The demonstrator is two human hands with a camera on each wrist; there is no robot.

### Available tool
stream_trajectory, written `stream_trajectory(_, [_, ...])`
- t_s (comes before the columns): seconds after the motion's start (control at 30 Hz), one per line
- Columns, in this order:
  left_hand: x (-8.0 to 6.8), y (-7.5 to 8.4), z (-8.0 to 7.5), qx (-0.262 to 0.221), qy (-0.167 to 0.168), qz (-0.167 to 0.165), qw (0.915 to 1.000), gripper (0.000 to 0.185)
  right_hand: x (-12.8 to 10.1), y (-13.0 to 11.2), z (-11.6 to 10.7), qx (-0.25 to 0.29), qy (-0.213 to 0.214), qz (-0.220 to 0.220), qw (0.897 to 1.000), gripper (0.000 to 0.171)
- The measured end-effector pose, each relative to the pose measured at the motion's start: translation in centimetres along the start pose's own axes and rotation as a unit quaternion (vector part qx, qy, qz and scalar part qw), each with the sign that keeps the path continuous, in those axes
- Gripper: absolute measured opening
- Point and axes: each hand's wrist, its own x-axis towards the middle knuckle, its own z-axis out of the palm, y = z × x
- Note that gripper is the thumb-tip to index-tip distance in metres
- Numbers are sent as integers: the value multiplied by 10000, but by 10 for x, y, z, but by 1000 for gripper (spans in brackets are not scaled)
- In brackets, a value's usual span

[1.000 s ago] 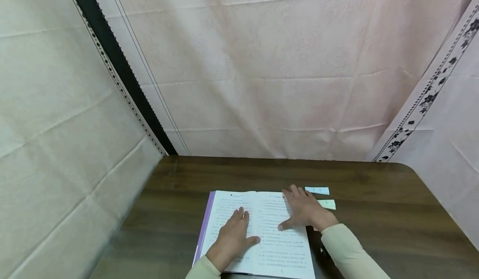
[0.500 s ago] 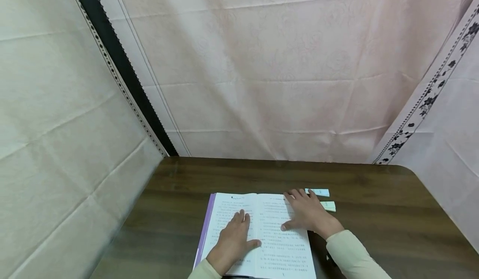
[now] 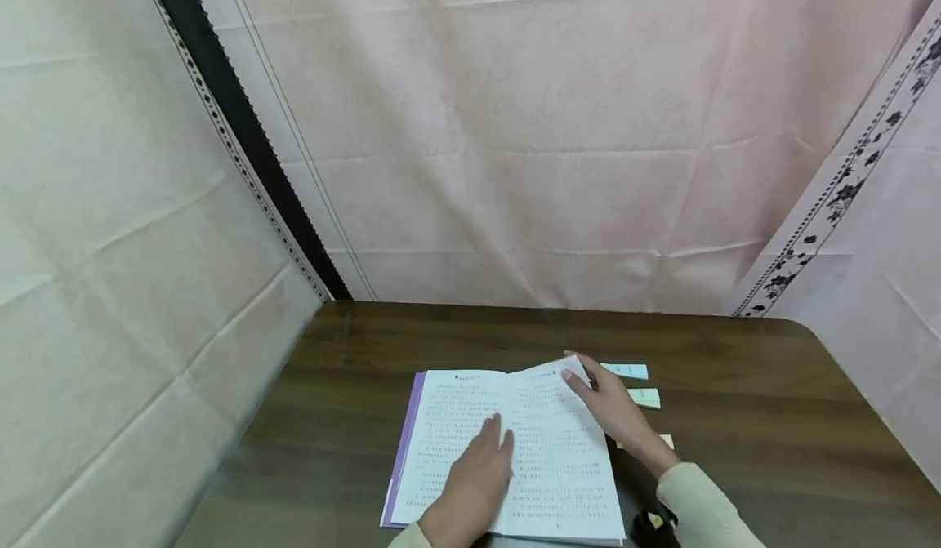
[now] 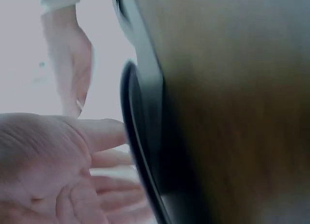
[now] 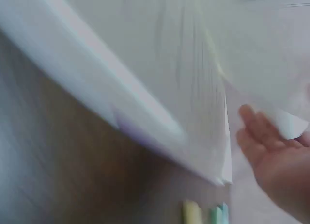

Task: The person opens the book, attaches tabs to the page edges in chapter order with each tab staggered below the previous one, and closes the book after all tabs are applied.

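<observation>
While our left hand (image 3: 478, 483) lies flat on the open book (image 3: 448, 442), fingers straight and relaxed near the centre fold, our right hand (image 3: 613, 409) reaches to the far right corner of the right-hand page (image 3: 559, 442) and lifts it. From the head view we see that corner raised off the stack, with our right fingertips (image 3: 569, 375) at its edge; the right wrist view shows the sheet (image 5: 271, 83) curling up above the fingers (image 5: 259, 132), though it is blurred, so we cannot tell whether thumb and fingers pinch the paper or merely push under it. In the left wrist view our left palm (image 4: 48, 175) faces the lens with fingers extended, holding nothing.

We have the book lying open on the dark wooden table (image 3: 735, 450), close to the near edge, its purple cover (image 3: 406, 442) showing along the left side. Just beside the book on the right lie 3 small sticky-note pads: a pale blue one (image 3: 626, 371) farthest from us, a pale green one (image 3: 645, 398) nearer, and a yellowish one (image 3: 665, 442) partly hidden behind our right wrist. Pale pink cloth (image 3: 551, 140) hangs behind the table, a cream sheet (image 3: 110, 246) on the left.
</observation>
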Motion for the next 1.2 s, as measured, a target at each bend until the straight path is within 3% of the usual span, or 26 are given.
stream_trajectory(0.07, [-5,5,1,188,57,486,9986,52,-11,-2,4,1074,-311,327,9932,70])
stream_trajectory(0.13, [-8,8,2,368,144,910,9951,49,-22,-4,10,1918,-512,754,9772,77])
stream_trajectory(0.2, [-12,10,3,407,241,1202,9916,48,-33,-5,16,2415,-597,1083,9625,84])
stream_trajectory(0.27, [-14,11,2,224,110,1282,9914,51,-43,-6,23,2676,-546,1307,9530,93])
stream_trajectory(0.37, [-14,13,1,-734,-326,1114,9905,65,-56,-7,32,2954,-605,1417,9429,101])
stream_trajectory(0.43, [-14,15,1,-1623,-614,851,9811,74,-65,-7,38,3004,-710,1374,9412,103])
stream_trajectory(0.5, [-12,18,1,-2582,-662,547,9623,76,-73,-8,44,2861,-861,1289,9456,102])
stream_trajectory(0.6, [-8,20,-1,-3775,-387,84,9252,74,-82,-11,53,2690,-1279,952,9499,93])
stream_trajectory(0.73, [-1,14,-4,-4984,219,-294,8662,65,-86,-15,64,2581,-1893,210,9472,77])
stream_trajectory(0.8, [2,5,-6,-5528,428,-408,8312,56,-87,-18,68,2468,-1833,46,9516,73])
stream_trajectory(0.87, [1,-9,-10,-5905,595,-507,8032,47,-87,-19,70,2254,-1672,130,9597,71])
stream_trajectory(0.97, [-3,-34,-21,-6190,701,-802,7781,39,-87,-19,75,1515,-1508,229,9766,63])
stream_trajectory(1.07, [-10,-60,-32,-6146,767,-1086,7775,40,-87,-14,82,544,-1740,-50,9832,61])
stream_trajectory(1.2, [-17,-88,-42,-5878,801,-1216,7958,39,-86,-2,95,-187,-2107,-564,9757,70])
